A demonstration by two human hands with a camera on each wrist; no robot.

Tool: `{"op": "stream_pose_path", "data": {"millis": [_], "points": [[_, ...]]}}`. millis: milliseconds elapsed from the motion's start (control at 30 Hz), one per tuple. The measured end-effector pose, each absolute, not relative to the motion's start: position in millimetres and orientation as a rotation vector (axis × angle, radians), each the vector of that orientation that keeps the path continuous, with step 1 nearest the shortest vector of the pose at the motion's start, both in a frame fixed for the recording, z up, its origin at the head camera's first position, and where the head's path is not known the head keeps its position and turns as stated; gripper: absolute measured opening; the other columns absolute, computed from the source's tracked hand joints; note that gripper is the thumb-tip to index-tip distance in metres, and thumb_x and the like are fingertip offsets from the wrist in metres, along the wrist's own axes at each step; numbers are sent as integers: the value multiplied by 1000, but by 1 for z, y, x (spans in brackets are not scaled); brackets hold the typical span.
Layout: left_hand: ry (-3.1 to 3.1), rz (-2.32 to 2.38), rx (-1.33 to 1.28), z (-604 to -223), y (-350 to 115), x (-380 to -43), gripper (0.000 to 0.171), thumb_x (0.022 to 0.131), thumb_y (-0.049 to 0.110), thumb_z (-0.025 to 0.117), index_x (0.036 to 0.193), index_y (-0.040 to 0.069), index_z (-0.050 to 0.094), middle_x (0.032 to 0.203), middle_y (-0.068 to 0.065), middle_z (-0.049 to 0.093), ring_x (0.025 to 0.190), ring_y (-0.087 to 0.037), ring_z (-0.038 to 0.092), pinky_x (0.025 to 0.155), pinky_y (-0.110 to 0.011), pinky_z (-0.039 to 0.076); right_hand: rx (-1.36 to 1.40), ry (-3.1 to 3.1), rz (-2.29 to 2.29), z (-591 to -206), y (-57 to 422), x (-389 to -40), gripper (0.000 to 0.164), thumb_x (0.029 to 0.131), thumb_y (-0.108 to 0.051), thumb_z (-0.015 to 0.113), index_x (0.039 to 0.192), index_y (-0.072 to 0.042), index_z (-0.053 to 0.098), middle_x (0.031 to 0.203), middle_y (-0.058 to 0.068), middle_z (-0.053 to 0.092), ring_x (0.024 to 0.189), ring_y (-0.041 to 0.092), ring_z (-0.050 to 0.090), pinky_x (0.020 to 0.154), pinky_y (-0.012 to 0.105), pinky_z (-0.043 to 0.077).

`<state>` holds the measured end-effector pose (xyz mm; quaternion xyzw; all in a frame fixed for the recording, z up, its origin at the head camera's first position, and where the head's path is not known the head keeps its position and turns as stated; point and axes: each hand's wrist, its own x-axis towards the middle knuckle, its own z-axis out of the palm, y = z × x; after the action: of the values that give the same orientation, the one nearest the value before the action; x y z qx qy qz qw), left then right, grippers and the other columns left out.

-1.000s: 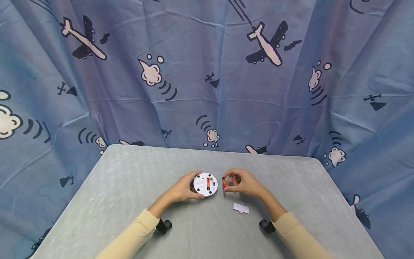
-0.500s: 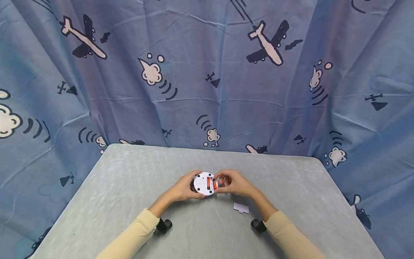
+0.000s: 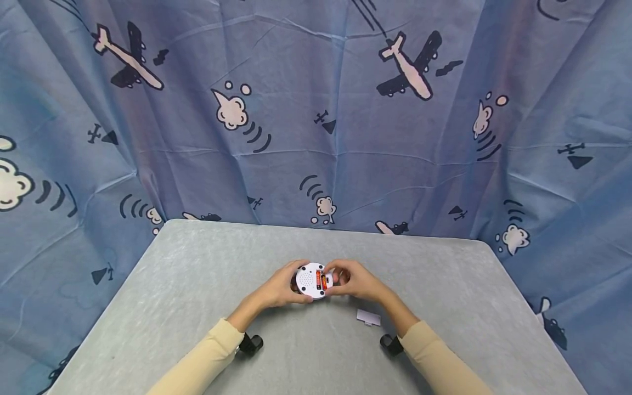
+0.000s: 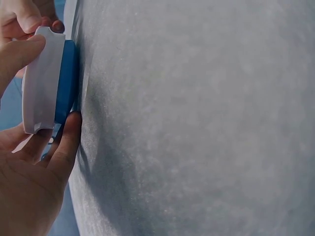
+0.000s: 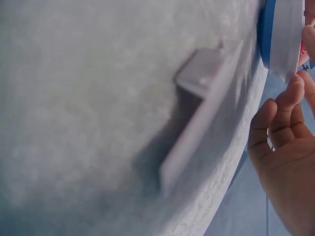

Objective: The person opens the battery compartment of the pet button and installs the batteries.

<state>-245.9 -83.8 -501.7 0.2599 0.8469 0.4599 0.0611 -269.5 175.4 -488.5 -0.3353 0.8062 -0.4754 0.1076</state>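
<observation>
A round white device (image 3: 306, 281) lies with its battery side up, showing small round holes and dark feet; its other side is blue in the left wrist view. My left hand (image 3: 281, 286) grips its left edge between thumb and fingers. One red battery (image 3: 318, 280) sits in the device's compartment. Beside it, a second red battery (image 3: 324, 282) is pinched by my right hand (image 3: 357, 281) at the compartment; whether it is fully seated I cannot tell. Below the right hand, the white battery cover (image 3: 368, 317) lies on the table, also large in the right wrist view.
The grey table (image 3: 222, 351) reaches out around both hands. A blue curtain (image 3: 286, 109) printed with airplanes hangs behind it and at the sides. Black camera mounts sit at both wrists, low over the table.
My right hand has moved left, bringing the second battery from beside the device into its compartment next to the first. The left hand, device and cover have stayed in place.
</observation>
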Motion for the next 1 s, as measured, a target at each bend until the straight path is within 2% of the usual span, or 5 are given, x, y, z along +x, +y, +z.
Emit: {"op": "stream_pose_path", "data": {"millis": [267,467,667,800,1000], "points": [[2556,1400,790,-501,-84,-246,88,75,17,92,146,-4,45,136,-17,53,116,-26,54,99,-44,44,-871,2367,-1401,-490,177,-270,56,84,-11,86,132,-1,59,92,18,61,66,17,53,51,24,43],[2563,1394,789,-500,-84,-245,87,75,17,93,145,-4,46,136,-17,54,117,-27,54,100,-45,43,-834,2307,-1415,-495,176,-274,58,86,-8,83,136,0,56,92,15,62,66,19,58,52,26,45],[2559,1400,782,-501,-83,-245,87,75,17,93,145,-4,46,138,-18,53,120,-29,53,103,-46,41,-706,2181,-1496,-493,173,-273,59,86,-2,81,138,2,55,92,17,62,68,31,65,56,33,53],[2562,1406,785,-502,-84,-245,87,74,17,93,144,-4,46,137,-17,54,120,-29,53,103,-46,41,-574,2111,-1553,-492,171,-273,60,85,-1,81,138,0,55,93,17,62,70,27,65,62,38,57],[2564,1413,807,-501,-84,-245,86,74,18,93,144,-5,47,136,-17,54,119,-28,53,102,-46,42,-478,2079,-1591,-493,170,-273,62,82,0,82,139,0,55,90,15,63,71,23,65,64,38,58]]}}
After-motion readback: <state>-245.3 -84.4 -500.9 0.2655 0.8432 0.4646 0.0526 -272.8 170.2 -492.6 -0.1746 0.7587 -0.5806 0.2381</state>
